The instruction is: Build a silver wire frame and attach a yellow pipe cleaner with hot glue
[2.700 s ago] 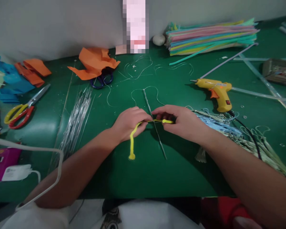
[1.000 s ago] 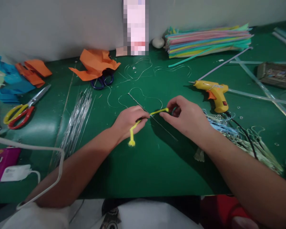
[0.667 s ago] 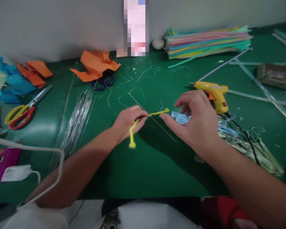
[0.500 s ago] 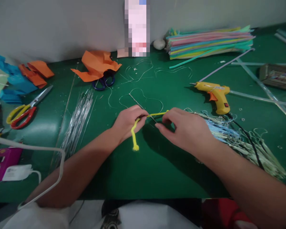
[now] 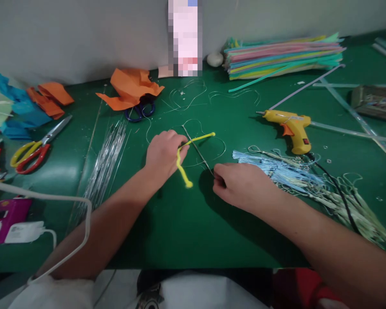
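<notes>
Fingers pinched, my left hand (image 5: pixel 164 154) grips a bent yellow pipe cleaner (image 5: pixel 182 171) near the middle of the green table. One knobbed end of it points to the upper right, the other hangs toward me. A thin grey twisted wire (image 5: pixel 198 151) crosses the pipe cleaner by my left fingertips and slants down to the right. Its lower end is pinched in my right hand (image 5: pixel 244 182), whose fingers are closed. Whether my left fingers also hold the wire is hidden. Fine loose wire loops around the crossing.
Behind my right hand lie light-blue tassels (image 5: pixel 260 165) and a yellow glue gun (image 5: pixel 291 126). A bundle of coloured pipe cleaners (image 5: pixel 283 58) lies at the back. To the left are silver wires (image 5: pixel 107 156), scissors (image 5: pixel 40 146) and orange paper (image 5: pixel 131 86). A white cable (image 5: pixel 89 214) passes over my left forearm.
My right hand has moved down, along the wire and away from the pipe cleaner. My left hand has shifted slightly left and up, and the pipe cleaner has tilted.
</notes>
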`<state>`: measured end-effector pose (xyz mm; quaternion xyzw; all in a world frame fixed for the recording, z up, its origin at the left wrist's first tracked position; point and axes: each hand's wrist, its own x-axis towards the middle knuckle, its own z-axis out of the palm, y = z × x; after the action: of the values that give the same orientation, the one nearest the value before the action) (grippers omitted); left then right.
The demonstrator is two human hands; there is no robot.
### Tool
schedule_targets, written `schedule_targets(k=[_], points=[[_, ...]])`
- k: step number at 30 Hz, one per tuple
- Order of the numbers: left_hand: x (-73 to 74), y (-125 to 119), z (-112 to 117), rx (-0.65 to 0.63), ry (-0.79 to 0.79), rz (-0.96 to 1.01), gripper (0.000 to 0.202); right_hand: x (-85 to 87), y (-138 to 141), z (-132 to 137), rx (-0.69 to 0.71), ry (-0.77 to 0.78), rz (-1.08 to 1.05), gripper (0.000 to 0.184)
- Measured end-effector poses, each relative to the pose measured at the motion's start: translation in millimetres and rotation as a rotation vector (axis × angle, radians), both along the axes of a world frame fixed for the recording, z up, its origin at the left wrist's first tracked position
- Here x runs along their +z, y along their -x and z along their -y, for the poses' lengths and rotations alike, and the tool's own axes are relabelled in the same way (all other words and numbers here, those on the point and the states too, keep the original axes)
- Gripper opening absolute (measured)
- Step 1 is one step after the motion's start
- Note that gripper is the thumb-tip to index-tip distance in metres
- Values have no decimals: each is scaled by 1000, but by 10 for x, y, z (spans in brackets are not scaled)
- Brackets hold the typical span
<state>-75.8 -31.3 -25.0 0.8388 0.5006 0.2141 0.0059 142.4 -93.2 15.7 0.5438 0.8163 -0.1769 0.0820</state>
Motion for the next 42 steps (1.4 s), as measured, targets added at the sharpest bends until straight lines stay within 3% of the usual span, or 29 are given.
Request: schedule_targets(k=[5, 7, 10, 13, 19, 23, 27, 31, 33, 36, 42], points=[[178, 151, -56, -15, 333, 238, 33, -8, -10, -10, 2, 24, -67, 10], [293, 223, -68, -36, 461, 224, 44, -1, -9, -11, -3, 26, -81, 16], [462, 321, -73, -152, 522, 142, 57, 61, -29, -25, -65, -24, -84, 26], [605, 379, -55, -206, 472, 60, 61, 219, -135, -70, -233, -148, -61, 35], [871, 464, 36, 121, 192, -4, 64, 638, -653, -215, -623, -254, 169, 41], [950, 437, 136, 153, -95, -6, 48, 637, -1000, -310, -733, -128, 337, 57], [849, 134, 295, 9, -228, 37, 26, 422, -1118, -371, -740, 13, 407, 57], [604, -236, 506, -306, -112, -42, 24, 232, -1109, -378, -799, -113, 361, 54], [460, -359, 613, -403, -80, -50, 25, 165, -1133, -381, -853, -152, 359, 60], [262, -457, 740, -520, -105, -52, 28, 63, -1222, -399, -861, -184, 356, 61], [73, -493, 795, -621, -99, -40, 31, -144, -1389, -455, -900, -306, 120, 34]])
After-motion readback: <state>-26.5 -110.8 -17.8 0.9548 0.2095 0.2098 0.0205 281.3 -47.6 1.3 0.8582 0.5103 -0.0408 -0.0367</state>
